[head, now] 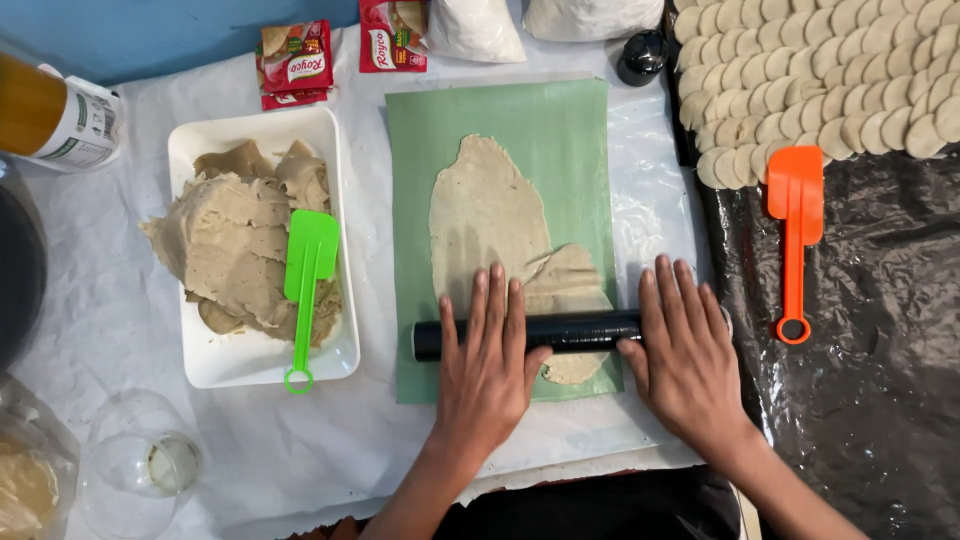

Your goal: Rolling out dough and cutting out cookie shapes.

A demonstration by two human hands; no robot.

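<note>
Two flat palms are pressed on the black roller (527, 334), left hand (487, 362) mid-tube, right hand (685, 355) at its right end, fingers extended, nothing clasped. Roller's long axis is set crosswise over the dough sheet (490, 220), which stretches away from both hands on the green mat (575, 130). Dough beneath the tube and palms is hidden.

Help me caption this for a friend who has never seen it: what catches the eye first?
At centre, the left hand and right hand press a black cylindrical rolling pin over flattened beige dough on a green mat. Top right lie rows of pale round dough discs; at left, a white rectangular tray holds heaped dough.
</note>
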